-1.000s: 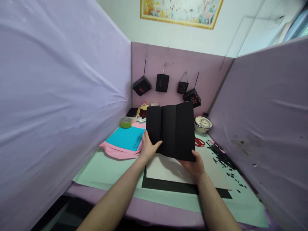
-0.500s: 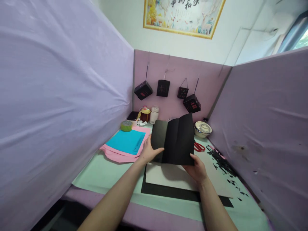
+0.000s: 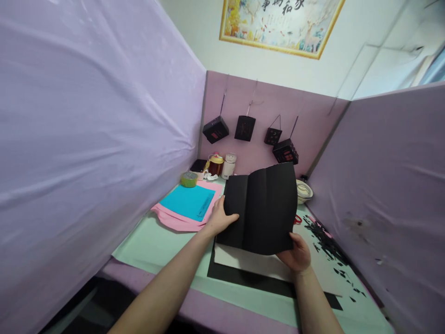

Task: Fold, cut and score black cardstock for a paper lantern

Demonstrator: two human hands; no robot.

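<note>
A sheet of black card (image 3: pixel 269 208) with upright fold creases is held up in front of me, above the table. My left hand (image 3: pixel 222 218) grips its left panel, thumb on the near face and fingers behind the edge. At the lower right corner, my right hand (image 3: pixel 297 253) pinches the card, with some fingers hidden behind it. Beneath the card lie a white board (image 3: pixel 250 263) and a larger black sheet (image 3: pixel 239 278). Red-handled scissors (image 3: pixel 298 219) show partly past the card's right edge.
Black paper scraps (image 3: pixel 327 243) are strewn along the right side. To the left, a blue sheet (image 3: pixel 187 202) rests on pink paper (image 3: pixel 170 222), beside a tape roll (image 3: pixel 189 179). Bottles, including a white one (image 3: pixel 228 167), and a lidded bowl (image 3: pixel 304 191) stand behind. Black boxes (image 3: pixel 245 128) hang on the partition.
The black card is opened flatter and wider, its left panel turned more toward me. My right hand has moved slightly right and down with its corner. The view has shifted a little.
</note>
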